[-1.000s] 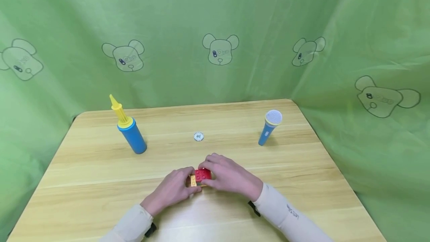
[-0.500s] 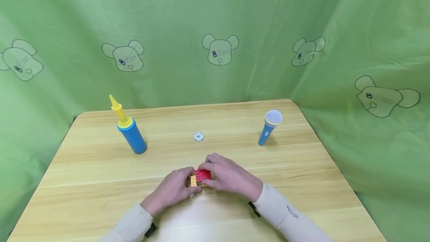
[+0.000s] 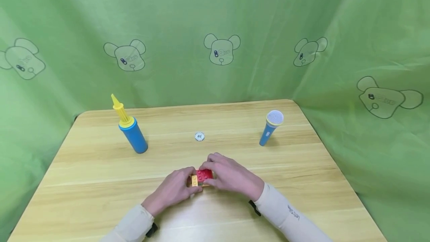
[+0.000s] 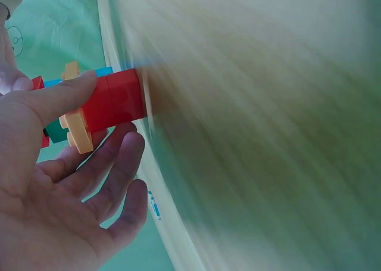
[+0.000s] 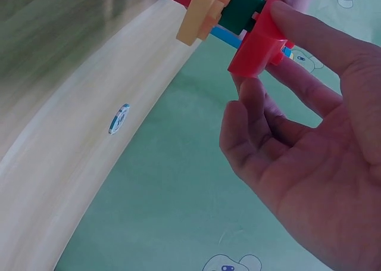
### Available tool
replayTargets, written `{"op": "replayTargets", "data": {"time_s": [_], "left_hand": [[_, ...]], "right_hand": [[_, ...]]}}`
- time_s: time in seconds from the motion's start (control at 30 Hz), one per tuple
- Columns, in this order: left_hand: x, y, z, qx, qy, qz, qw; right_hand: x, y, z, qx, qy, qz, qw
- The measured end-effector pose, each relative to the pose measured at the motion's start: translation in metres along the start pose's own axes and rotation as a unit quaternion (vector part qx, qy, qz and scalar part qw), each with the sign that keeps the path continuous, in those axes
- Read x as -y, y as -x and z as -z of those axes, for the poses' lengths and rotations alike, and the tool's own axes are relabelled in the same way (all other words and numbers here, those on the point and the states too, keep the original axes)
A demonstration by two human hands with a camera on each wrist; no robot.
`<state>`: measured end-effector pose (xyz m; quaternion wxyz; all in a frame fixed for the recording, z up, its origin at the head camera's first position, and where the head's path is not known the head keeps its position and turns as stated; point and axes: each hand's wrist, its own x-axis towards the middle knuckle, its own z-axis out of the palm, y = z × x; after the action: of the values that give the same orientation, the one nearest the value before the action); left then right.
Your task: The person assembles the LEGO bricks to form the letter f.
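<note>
Both hands work on one small stack of toy building bricks at the table's front middle. My left hand (image 3: 174, 186) pinches the lower part, with the thumb across an orange brick (image 4: 78, 131) and a red brick (image 4: 122, 95) that stands at the tabletop. Over the orange piece sit a green brick (image 5: 243, 9) and a blue one (image 4: 103, 71). At the top, my right hand (image 3: 228, 174) pinches another red brick (image 3: 203, 175) between thumb and fingers. This one lies right against the green brick, slightly tilted in the right wrist view. Fingers partly hide the stack.
On the wooden table (image 3: 100, 197), a blue and yellow hand pump (image 3: 135, 137) stands at the left. A toy microphone (image 3: 270, 127) stands at the right. A round chip marked 10 (image 3: 199, 136) lies beyond the hands. Green curtains (image 3: 174, 81) enclose the table.
The upper red brick has shifted and tipped slightly under the right fingers. Both hands keep their grip in nearly the same place. The head view has moved a little.
</note>
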<state>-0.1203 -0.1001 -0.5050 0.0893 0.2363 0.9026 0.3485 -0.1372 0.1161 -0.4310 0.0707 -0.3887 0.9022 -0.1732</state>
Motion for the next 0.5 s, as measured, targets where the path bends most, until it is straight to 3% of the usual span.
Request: {"op": "replayTargets", "data": {"time_s": [0.5], "left_hand": [[0.0002,-0.0003,0.0004,-0.003,0.004,-0.002,1.0]], "right_hand": [[0.0021,-0.0024,0.0016,0.004,0.024,0.008,0.9997]]}}
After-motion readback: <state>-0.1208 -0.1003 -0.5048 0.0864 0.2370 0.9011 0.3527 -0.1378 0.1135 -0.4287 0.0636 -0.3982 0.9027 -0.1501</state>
